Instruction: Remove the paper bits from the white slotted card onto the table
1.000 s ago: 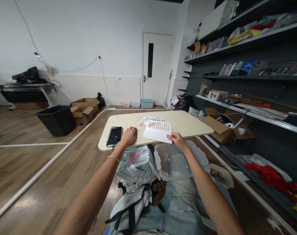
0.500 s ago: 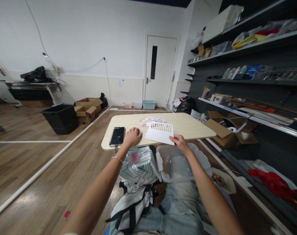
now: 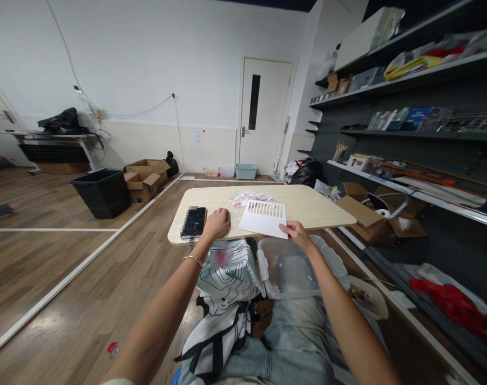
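Right hand (image 3: 296, 234): thumb and fingers pinch the near right corner of a white slotted card (image 3: 261, 222), which lies between the two hands. The corner grip seems chosen to keep the slots uncovered; they run along the far edge, beside a pile of white scraps (image 3: 253, 198) beyond both hands. Cannot tell whether the card rests flat or hangs just above the tabletop.

Left hand (image 3: 218, 222): rests on the table near its front edge, fingers curled in, apart from the card. Cannot tell if anything is under the fingers; perhaps it merely braces. A black phone (image 3: 197, 219) lies just to its left, probably set there to leave room around the card.

Clear plastic tub (image 3: 283, 264) sits below the right hand, under the table's front edge, presumably kept within reach. Patterned cloth (image 3: 227, 272) drapes below the left hand.

Surface: pale wood-look table (image 3: 307, 206), rounded corners, reaching well to the right of the right hand.

Room: black bin (image 3: 103, 195) on wood-look floor, far off to the left hand's side; white door (image 3: 267, 139) ahead of both hands; loaded dark shelving (image 3: 460, 85) along the right hand's side.
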`<state>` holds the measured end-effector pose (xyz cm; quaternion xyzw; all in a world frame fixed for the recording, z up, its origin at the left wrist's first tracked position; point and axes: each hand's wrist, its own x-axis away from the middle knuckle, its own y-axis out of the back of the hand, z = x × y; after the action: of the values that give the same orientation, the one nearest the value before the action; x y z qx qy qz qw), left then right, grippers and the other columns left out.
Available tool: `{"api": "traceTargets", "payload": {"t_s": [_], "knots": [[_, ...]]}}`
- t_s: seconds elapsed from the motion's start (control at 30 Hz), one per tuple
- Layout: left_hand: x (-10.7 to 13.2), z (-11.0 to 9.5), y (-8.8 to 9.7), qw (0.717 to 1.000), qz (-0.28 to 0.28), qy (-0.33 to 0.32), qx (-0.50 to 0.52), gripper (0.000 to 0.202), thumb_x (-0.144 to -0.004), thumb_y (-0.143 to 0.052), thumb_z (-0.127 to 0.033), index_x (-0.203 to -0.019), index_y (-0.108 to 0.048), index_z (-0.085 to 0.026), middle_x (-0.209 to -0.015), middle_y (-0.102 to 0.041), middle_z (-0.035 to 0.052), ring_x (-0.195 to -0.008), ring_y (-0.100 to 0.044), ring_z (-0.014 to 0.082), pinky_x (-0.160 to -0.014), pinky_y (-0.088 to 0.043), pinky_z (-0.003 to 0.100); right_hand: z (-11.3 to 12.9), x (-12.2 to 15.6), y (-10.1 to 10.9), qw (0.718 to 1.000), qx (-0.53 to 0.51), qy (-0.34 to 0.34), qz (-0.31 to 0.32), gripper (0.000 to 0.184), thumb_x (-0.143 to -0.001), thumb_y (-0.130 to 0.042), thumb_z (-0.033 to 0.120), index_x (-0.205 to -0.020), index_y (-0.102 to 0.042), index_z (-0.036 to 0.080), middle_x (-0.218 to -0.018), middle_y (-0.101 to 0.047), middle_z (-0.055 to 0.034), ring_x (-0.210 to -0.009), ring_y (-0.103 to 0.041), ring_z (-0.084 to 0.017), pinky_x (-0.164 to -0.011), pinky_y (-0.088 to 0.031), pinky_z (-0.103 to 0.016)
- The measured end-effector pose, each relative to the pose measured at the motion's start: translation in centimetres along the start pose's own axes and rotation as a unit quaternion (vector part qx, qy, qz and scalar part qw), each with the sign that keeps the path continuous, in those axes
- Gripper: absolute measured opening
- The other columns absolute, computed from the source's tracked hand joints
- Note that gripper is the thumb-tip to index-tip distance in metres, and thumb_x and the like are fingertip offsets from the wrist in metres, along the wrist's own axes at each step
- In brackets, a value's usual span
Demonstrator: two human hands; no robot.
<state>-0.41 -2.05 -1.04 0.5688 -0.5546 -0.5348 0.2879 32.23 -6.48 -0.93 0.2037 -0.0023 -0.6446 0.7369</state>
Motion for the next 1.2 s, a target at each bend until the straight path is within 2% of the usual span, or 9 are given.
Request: {"api": "traceTargets", "payload": {"t_s": [0.2,0.37,0.63,1.2], "knots": [[-0.15,0.21,-0.28,1.000,-0.010,-0.016,0.016,0.032,-0.105,-0.040,-0.039,-0.116,-0.061,-0.017,-0.126,-0.065,0.0148,-0.120,-0.060,0.0284,-0.099,-0.045,0.039,0.17,0.05,0.06,1.000,-0.002,0.004,-0.016,0.056,-0.071,-0.073,0.071,-0.061,-0.060,0.018,-0.055,-0.049,0.0023,-0.055,-0.041,-0.012,-0.053,-0.029,-0.027],[-0.34,0.56,-0.59,0.999,-0.025,-0.028,0.026,0.033,-0.107,-0.032,-0.028,-0.120,-0.059,-0.014,-0.120,-0.068,0.0163,-0.114,-0.062,0.0269,-0.097,-0.045,0.037,-0.04,0.03,0.19,1.000,0.002,0.005,-0.029,0.058,-0.070,-0.073,0.074,-0.062,-0.061,0.018,-0.055,-0.049,0.0024,-0.055,-0.042,-0.012,-0.052,-0.029,-0.027],[-0.47,0.86,-0.74,0.999,-0.022,-0.017,0.021,0.026,-0.101,-0.042,-0.020,-0.118,-0.061,-0.017,-0.122,-0.067,0.0149,-0.112,-0.062,0.0266,-0.092,-0.045,0.036,0.37,0.10,0.01,1.000,0.012,0.007,0.004,0.058,-0.069,-0.073,0.074,-0.061,-0.060,0.018,-0.054,-0.048,0.0027,-0.053,-0.041,-0.012,-0.052,-0.029,-0.027],[-0.24,0.39,-0.37,1.000,-0.019,-0.012,0.019,0.024,-0.100,-0.041,-0.019,-0.112,-0.063,-0.016,-0.119,-0.068,0.0152,-0.110,-0.064,0.0261,-0.093,-0.047,0.036,0.71,0.04,-0.53,1.000,0.022,0.019,0.001,0.060,-0.070,-0.073,0.076,-0.063,-0.061,0.018,-0.055,-0.051,0.0021,-0.053,-0.043,-0.012,-0.051,-0.033,-0.027]]}}
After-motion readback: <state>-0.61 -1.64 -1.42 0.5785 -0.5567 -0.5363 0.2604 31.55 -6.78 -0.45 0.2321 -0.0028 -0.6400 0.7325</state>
